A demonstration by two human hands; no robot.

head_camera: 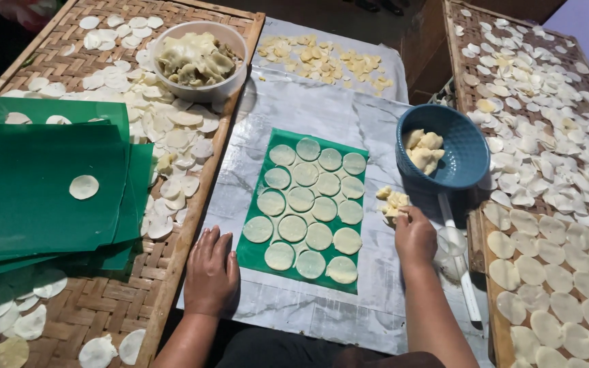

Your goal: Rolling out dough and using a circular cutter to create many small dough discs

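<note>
While the left hand (pixel 210 272) lies flat, palm down with its fingers (pixel 221 247) stretched out side by side, on the silvery sheet (pixel 322 116) that covers the worktop, just beside the lower left corner of the green mat (pixel 250 255), the right hand (pixel 414 235) rests to the right of that mat with its fingers curled around a small lump of pale yellow dough (pixel 393 203); more small pieces of the same dough lie touching it on the sheet. The green mat lies in the middle of the sheet and carries flat round dough discs (pixel 301 199) set close together in rows, nearly filling it. Just above the right hand stands a blue perforated bowl (pixel 465 153) holding a few more dough lumps. A white-handled tool (pixel 463 276) lies on the sheet to the right of the right forearm. To the left, a woven bamboo tray (pixel 110 300) bears a stack of green sheets (pixel 28 197) with one disc on top, many loose white discs, and a white bowl (pixel 230 41) heaped with crumpled dough scraps. On the right, another woven tray (pixel 475 34) is covered with scattered discs, and a board below it carries larger discs in rows. At the far end of the sheet lies a scatter of yellowish pieces (pixel 322 63).
</note>
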